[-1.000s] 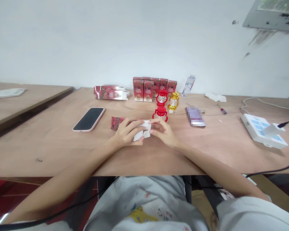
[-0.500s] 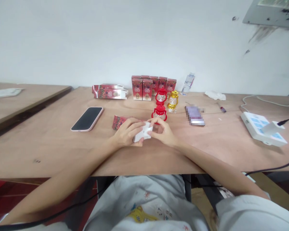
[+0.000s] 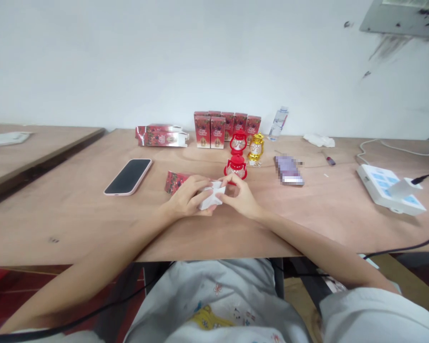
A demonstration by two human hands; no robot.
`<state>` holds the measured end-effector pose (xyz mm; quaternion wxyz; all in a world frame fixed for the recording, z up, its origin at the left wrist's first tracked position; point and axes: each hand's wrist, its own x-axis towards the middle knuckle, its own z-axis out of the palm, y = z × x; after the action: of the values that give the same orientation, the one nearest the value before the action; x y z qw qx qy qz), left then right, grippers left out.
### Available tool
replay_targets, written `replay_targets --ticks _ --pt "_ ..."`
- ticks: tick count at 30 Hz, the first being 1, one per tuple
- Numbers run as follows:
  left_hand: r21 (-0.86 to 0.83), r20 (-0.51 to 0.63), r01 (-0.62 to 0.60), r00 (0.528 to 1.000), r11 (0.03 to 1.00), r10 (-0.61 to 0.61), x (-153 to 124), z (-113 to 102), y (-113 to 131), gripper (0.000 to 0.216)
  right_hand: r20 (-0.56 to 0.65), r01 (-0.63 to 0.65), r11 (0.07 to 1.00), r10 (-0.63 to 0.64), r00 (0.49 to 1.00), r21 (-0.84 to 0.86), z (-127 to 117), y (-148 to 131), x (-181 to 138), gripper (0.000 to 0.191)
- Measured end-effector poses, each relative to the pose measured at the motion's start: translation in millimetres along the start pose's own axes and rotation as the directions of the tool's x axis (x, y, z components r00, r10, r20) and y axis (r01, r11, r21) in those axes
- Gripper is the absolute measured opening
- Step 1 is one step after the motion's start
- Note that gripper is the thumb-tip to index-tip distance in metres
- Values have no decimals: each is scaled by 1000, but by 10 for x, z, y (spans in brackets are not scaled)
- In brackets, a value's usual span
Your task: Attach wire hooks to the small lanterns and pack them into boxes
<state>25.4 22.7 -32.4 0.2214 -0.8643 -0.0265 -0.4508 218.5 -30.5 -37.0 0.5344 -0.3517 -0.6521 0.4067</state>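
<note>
A small red printed carton (image 3: 174, 181) lies sideways under my left hand (image 3: 190, 196), its white end flaps (image 3: 211, 196) turned to the right. My left hand wraps over the carton, with fingertips on the white flaps. At that end, my right hand (image 3: 241, 196) pinches the edge of a flap between thumb and forefinger. The middle of the carton is hidden by my left hand. Just beyond my right hand stand two red miniature lanterns, a nearer lantern (image 3: 236, 167) and a farther lantern (image 3: 238, 142). Beside them is a gold lantern (image 3: 256, 147).
Several red cartons (image 3: 202, 131) stand upright by the wall, with flattened cartons (image 3: 162, 137) to their left. A phone (image 3: 128, 177) lies left, another phone (image 3: 289, 170) right. A bottle (image 3: 279, 124), white tissue (image 3: 319, 140) and power strip (image 3: 389, 189) are farther right.
The fingers of my left hand have shifted onto the white flaps, which now look folded further inward. My right hand keeps its pinch at the end of the carton.
</note>
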Motion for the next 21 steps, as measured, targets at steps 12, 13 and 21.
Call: replay_targets --ticks 12,13,21 --pt "-61 15 12 1000 998 -11 127 -47 37 69 5 -54 994 53 999 96 -25 112 37 48" --pt "-51 15 8 1000 999 -8 128 -56 44 66 18 -51 993 49 999 107 -25 103 35 53" --pt "-149 -80 -10 997 989 -2 29 -30 60 57 307 -143 965 71 949 220 46 51 -6 58"
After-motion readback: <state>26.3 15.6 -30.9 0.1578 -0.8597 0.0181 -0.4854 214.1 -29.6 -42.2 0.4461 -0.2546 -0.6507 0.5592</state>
